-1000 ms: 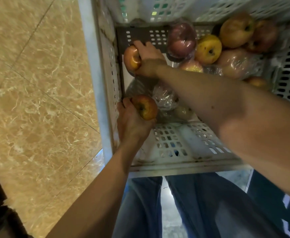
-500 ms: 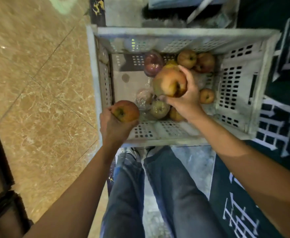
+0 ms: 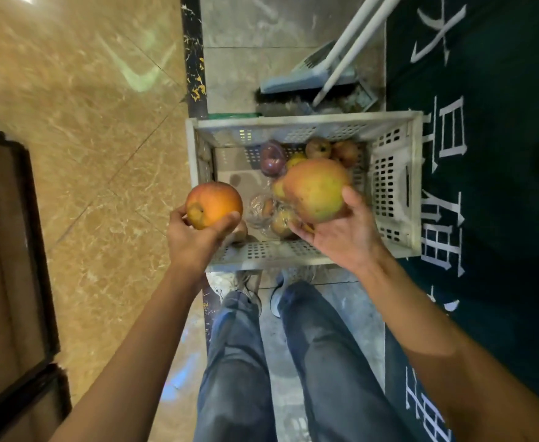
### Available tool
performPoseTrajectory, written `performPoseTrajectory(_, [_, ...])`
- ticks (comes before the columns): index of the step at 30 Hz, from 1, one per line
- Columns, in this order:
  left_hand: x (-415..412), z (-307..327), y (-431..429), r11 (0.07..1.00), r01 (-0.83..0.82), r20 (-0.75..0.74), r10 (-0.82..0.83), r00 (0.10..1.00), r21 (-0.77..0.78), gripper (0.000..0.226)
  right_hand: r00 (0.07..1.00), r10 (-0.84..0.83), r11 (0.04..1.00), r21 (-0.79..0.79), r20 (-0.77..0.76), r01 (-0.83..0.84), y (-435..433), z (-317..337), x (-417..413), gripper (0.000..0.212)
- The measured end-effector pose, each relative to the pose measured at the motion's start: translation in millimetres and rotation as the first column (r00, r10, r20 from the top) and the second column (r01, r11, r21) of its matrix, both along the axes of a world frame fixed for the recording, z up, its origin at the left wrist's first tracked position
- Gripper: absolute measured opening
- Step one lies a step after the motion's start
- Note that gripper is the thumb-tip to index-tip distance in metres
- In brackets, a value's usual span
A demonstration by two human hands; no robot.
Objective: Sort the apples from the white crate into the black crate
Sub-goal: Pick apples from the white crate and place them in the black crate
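The white crate (image 3: 395, 183) stands on the floor in front of my feet, with several apples (image 3: 317, 148) left in its far half, some in clear wrap. My left hand (image 3: 194, 240) is shut on an orange-red apple (image 3: 214, 204), held above the crate's near left corner. My right hand (image 3: 344, 234) cups a larger red-green apple (image 3: 316, 189) above the crate's middle. Both apples are well above the crate. No black crate shows in this view.
A dark green mat with white characters (image 3: 484, 154) lies to the right. A dustpan and white handles (image 3: 319, 71) rest behind the crate. Tan marble tiles (image 3: 86, 138) cover the left, with a dark wooden frame (image 3: 16, 266) at the far left. My legs (image 3: 277, 362) are below.
Both hands have come up out of the white crate, each with an apple. The view has pulled back and up, so the crate looks smaller and farther away.
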State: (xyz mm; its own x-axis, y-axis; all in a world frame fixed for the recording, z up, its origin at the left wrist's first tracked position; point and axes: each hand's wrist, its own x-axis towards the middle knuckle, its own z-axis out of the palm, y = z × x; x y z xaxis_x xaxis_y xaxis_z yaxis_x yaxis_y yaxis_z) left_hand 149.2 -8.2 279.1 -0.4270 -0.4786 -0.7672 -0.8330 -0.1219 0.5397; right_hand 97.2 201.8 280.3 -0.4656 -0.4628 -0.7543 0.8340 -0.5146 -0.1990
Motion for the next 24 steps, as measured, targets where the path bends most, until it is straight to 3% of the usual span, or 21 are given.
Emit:
performPoseTrajectory(4, [11.7, 19.4, -9.5, 0.992, -0.076, -0.035, 0.08, 0.996, 0.101, 0.076, 0.992, -0.094, 0.906, -0.404, 0.087, 0.122, 9.0, 8.4, 5.9, 0.093])
performPoseTrajectory(6, [17.6, 28.3, -13.3, 0.988, -0.095, -0.038, 0.1, 0.994, 0.12, 0.071, 0.997, -0.056, 0.828, -0.556, 0.052, 0.075, 12.0, 14.2, 2.3, 0.084])
performPoseTrajectory(11, [27.6, 46.0, -15.4, 0.978, -0.149, -0.051, 0.158, 0.986, 0.147, 0.063, 0.997, 0.042, 0.866, -0.496, -0.062, -0.067, 14.4, 22.0, -3.5, 0.091])
performPoseTrajectory(14, [31.5, 52.6, -16.2, 0.972, -0.167, -0.061, 0.179, 0.982, 0.162, 0.057, 0.999, 0.048, 0.752, -0.657, -0.019, -0.049, 13.5, 23.3, 4.1, 0.086])
performPoseTrajectory(19, [35.3, 59.6, -17.1, 0.967, -0.161, -0.08, 0.179, 0.981, 0.199, 0.049, 0.995, 0.016, 0.645, -0.76, -0.094, -0.082, 1.6, 21.0, 19.5, 0.084])
performPoseTrajectory(24, [38.5, 62.1, -20.3, 0.973, -0.112, -0.116, 0.137, 0.984, 0.202, 0.054, 0.999, -0.045, 0.556, -0.83, 0.014, 0.036, -7.9, 15.4, 40.6, 0.081])
